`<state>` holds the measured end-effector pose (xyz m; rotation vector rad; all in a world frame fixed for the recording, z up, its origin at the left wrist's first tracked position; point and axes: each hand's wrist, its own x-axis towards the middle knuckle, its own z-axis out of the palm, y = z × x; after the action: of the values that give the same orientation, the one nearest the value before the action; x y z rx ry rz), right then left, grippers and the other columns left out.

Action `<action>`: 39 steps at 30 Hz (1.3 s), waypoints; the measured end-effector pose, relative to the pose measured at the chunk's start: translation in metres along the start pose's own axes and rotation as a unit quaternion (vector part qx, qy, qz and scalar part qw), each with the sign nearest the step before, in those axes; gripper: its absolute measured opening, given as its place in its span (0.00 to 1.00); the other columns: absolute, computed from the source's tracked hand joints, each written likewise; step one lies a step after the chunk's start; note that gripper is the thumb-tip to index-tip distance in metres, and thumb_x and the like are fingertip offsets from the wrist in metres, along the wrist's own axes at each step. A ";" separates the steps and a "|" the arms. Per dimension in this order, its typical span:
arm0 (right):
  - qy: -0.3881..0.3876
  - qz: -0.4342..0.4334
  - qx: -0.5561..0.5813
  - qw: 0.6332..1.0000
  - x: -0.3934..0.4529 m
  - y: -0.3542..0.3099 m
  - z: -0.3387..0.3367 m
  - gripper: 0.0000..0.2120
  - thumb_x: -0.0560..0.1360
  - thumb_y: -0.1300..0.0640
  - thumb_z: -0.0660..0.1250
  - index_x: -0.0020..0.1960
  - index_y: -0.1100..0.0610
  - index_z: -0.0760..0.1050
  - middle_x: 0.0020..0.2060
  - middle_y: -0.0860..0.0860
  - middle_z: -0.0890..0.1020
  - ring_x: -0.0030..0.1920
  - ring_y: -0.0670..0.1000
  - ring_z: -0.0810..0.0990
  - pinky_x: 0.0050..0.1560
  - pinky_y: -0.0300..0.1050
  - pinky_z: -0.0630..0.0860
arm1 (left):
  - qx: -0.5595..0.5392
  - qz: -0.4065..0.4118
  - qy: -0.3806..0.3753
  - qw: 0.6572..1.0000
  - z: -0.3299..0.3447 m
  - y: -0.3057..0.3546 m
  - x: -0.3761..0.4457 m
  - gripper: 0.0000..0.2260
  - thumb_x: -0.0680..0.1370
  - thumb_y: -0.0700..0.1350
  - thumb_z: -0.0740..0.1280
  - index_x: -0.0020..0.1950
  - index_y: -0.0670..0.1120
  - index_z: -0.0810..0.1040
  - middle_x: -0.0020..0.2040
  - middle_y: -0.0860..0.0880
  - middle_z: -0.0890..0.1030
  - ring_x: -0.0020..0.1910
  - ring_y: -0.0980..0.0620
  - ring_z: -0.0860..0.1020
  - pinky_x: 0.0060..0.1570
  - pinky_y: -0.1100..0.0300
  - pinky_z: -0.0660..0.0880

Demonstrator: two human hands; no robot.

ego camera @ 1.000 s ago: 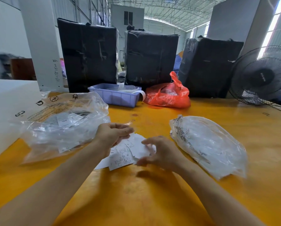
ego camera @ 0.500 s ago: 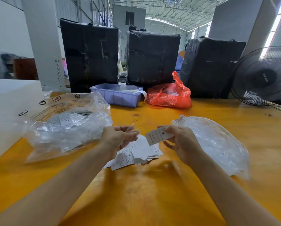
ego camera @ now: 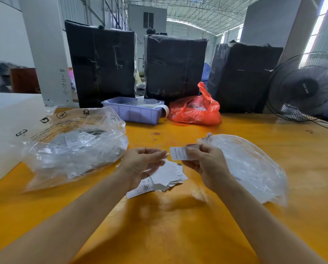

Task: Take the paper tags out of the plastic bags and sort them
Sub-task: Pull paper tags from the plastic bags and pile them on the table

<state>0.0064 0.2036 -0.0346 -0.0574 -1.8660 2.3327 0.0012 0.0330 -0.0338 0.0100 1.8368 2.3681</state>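
Head view: on our left a clear plastic bag (ego camera: pixel 73 147) full of tags lies on the orange tabletop (ego camera: pixel 159 225). Our left hand (ego camera: pixel 142 164) hovers loosely curled, holding nothing, above the loose tag pile (ego camera: pixel 163 178). Our right hand (ego camera: pixel 207 164) pinches one paper tag (ego camera: pixel 178 153), with a second clear bag (ego camera: pixel 250 164) lying to its right.

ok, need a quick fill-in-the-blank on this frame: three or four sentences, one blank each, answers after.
1. The right hand pinches a single white paper ____.
2. The loose pile of white paper tags lies on the ____ table top.
3. The lilac plastic tray stands to the left of the ____ plastic bag.
4. The left hand holds ____.

Missing words: tag; yellow; red; nothing
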 end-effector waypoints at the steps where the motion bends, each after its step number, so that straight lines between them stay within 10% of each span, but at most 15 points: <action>1: 0.011 -0.010 0.020 1.000 0.000 0.001 0.000 0.03 0.75 0.67 0.66 0.44 0.62 0.76 0.40 0.59 0.81 0.40 0.52 0.82 0.35 0.39 0.80 | 0.002 -0.001 -0.002 1.000 0.001 0.000 0.000 0.15 0.57 0.41 0.76 0.40 0.42 0.78 0.37 0.44 0.84 0.33 0.53 0.82 0.41 0.58 0.76; 10: -0.062 -0.080 -0.094 0.990 -0.004 0.008 0.005 0.05 0.69 0.66 0.73 0.42 0.59 0.78 0.36 0.54 0.81 0.35 0.47 0.82 0.34 0.37 0.78 | 0.016 0.038 0.017 0.999 0.001 -0.005 0.001 0.06 0.67 0.33 0.73 0.40 0.37 0.77 0.29 0.46 0.82 0.27 0.54 0.81 0.27 0.67 0.75; 16: -0.081 -0.221 -0.508 0.828 -0.003 0.008 0.000 0.01 0.70 0.60 0.73 0.41 0.57 0.82 0.32 0.51 0.80 0.32 0.51 0.75 0.32 0.46 0.70 | 0.025 0.040 0.027 0.999 -0.002 -0.004 0.001 0.06 0.66 0.36 0.74 0.39 0.40 0.78 0.31 0.47 0.83 0.29 0.55 0.81 0.29 0.67 0.76; 21: -0.001 -0.140 -0.098 0.985 -0.002 -0.007 -0.008 0.04 0.69 0.67 0.72 0.41 0.60 0.79 0.31 0.53 0.82 0.29 0.47 0.80 0.30 0.36 0.74 | 0.052 0.038 0.022 0.998 0.001 -0.005 0.000 0.07 0.64 0.40 0.76 0.39 0.43 0.81 0.34 0.48 0.84 0.32 0.55 0.80 0.38 0.61 0.72; 24: -0.024 -0.021 0.089 0.995 -0.003 -0.010 -0.003 0.08 0.69 0.73 0.69 0.45 0.64 0.76 0.35 0.55 0.82 0.34 0.52 0.84 0.34 0.38 0.80 | 0.050 0.035 0.021 0.998 0.004 -0.008 0.000 0.06 0.67 0.35 0.75 0.38 0.42 0.81 0.30 0.50 0.82 0.31 0.55 0.79 0.38 0.61 0.72; 39: -0.026 -0.017 -0.051 0.998 -0.010 0.003 0.011 0.05 0.70 0.66 0.72 0.41 0.59 0.78 0.32 0.54 0.82 0.33 0.47 0.82 0.35 0.38 0.77 | 0.056 0.040 0.027 0.997 0.007 -0.011 -0.003 0.09 0.67 0.34 0.75 0.44 0.42 0.78 0.36 0.50 0.83 0.28 0.56 0.81 0.37 0.63 0.77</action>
<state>0.0148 0.1913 -0.0354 0.0234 -1.9939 2.2363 0.0057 0.0416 -0.0424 0.0314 2.0301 2.3350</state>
